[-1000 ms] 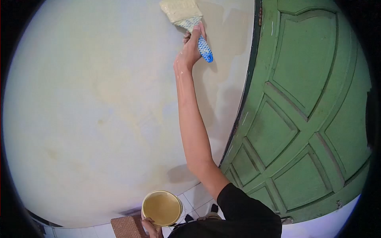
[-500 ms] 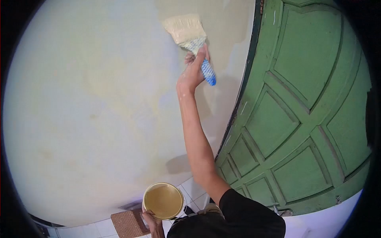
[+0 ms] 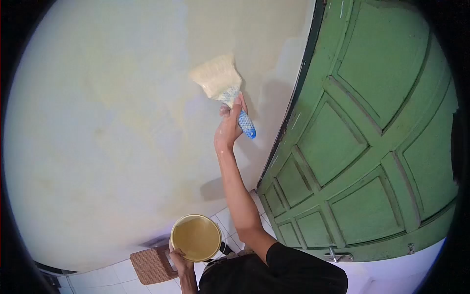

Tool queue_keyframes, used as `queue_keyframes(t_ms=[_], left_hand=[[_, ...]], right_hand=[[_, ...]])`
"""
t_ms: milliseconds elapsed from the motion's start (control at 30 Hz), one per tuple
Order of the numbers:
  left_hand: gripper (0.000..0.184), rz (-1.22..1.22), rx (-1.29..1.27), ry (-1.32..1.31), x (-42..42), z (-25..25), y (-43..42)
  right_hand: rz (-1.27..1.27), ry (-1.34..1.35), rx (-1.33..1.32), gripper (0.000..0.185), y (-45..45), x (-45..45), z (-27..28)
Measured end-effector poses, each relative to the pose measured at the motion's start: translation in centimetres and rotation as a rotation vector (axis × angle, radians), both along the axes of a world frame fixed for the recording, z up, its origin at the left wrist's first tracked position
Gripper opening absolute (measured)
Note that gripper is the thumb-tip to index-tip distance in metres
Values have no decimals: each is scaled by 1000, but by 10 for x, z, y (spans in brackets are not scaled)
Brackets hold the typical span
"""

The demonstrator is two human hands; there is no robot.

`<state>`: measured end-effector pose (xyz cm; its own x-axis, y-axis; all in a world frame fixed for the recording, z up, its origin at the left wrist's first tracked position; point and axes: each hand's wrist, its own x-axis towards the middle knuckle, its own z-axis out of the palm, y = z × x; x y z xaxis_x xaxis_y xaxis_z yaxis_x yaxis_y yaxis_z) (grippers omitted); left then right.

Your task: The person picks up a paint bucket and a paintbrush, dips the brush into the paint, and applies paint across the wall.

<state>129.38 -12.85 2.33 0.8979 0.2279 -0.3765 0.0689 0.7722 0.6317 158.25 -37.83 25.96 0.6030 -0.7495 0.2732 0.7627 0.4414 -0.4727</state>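
Observation:
My right hand [image 3: 231, 117] is closed round the handle of a wide paintbrush [image 3: 218, 78], blue with a pale pattern. Cream paint coats its bristles, which lie against the pale wall [image 3: 122, 147]. Around and above the brush, the wall carries a darker beige painted area [image 3: 254, 29]. Low in the view, my left hand [image 3: 180, 257] grips the rim and side of a round bucket [image 3: 197, 238] of tan paint, held near my body. Part of that hand is hidden beneath the bucket.
A green panelled door [image 3: 352, 147] with a metal handle [image 3: 338, 256] stands to the right, past a dark frame edge [image 3: 298, 98]. Below are white floor tiles [image 3: 107, 279] and a brown woven object [image 3: 149, 266] beside the bucket.
My right hand has moved the paintbrush down and slightly left along the wall. The bucket in my left hand appears a little higher and further left; the view has shifted somewhat.

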Motion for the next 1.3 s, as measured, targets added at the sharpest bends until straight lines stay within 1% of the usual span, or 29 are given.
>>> queue_keyframes(t_ms=[33,67,100,133,167,233,300,333,367,400,433,467,533,600,633,700,767,800,833,900,933,1000,1033,1067,1133,1167,1233,1267,1300], left_hand=[[75,-26,-32,-31,-2,2,-2],[75,-22,-34,-27,-6,-22,7],[73,-27,-90,-44,-7,-62,26],[70,-33,-148,-61,-9,-85,36],[70,-30,-148,-51,-12,-81,34],[70,-16,-62,70,-4,-43,18],[70,-8,0,28,-2,10,-16],[70,-5,58,-16,-4,24,-25],[70,0,62,-11,-8,-5,-10],[71,-36,-43,89,-13,-56,18],[72,-71,-150,193,-20,-85,33],[72,-61,-151,207,-23,-71,22],[75,45,-35,16,-15,-14,-17],[74,52,-32,27,-15,12,-30],[73,43,-26,20,-18,16,-34],[74,62,-51,61,-25,6,-33],[74,60,-16,24,-31,-1,-36],[76,119,-32,77,-38,2,-43],[76,136,-33,86,-41,3,-49],[78,187,-9,94,-46,5,-55],[79,136,-85,123,-61,-37,-36],[79,155,-124,169,-71,-48,-34],[79,156,-167,209,-73,-41,-35],[78,185,-98,193,-73,-35,-40],[75,225,-77,186,-63,-3,-56],[72,256,-54,181,-63,4,-58],[72,251,-47,141,-64,-10,-50],[73,245,-41,100,-63,-19,-46],[73,245,-42,102,-63,-25,-42]], right_hand=[[-19,28,52,45,0,-3,-6],[-15,33,50,45,1,-7,-13],[7,47,3,44,3,-11,-19],[29,63,-45,43,4,-12,-24],[31,73,-45,43,4,-12,-31],[-21,127,-7,36,-1,-11,-41],[-23,170,-51,36,0,-28,-43],[-28,209,-101,36,1,-39,-46],[-22,213,-98,36,-1,-50,-52],[-47,278,-168,33,-6,-63,-58],[-71,348,-241,29,-13,-74,-64],[-60,361,-243,29,-21,-87,-69],[73,515,-306,26,-39,-110,-75],[138,566,-335,25,-53,-113,-92],[186,600,-357,24,-58,-110,-104],[224,647,-395,22,-66,-97,-123],[221,733,-630,20,-69,-86,-133],[205,700,-679,18,-72,-73,-158],[224,703,-685,18,-74,-64,-169],[211,733,-854,17,-75,-50,-183],[228,730,-857,17,-75,-41,-190],[188,794,-1026,20,-75,-26,-205],[203,789,-1029,20,-75,-22,-207],[202,777,-1053,22,-75,-16,-209],[163,732,-1062,24,-76,-2,-219],[166,733,-1062,24,-74,-3,-212],[194,786,-1054,24,-71,-4,-197],[12,738,-1087,24,-71,16,-225],[14,739,-1088,24,-69,20,-215]])
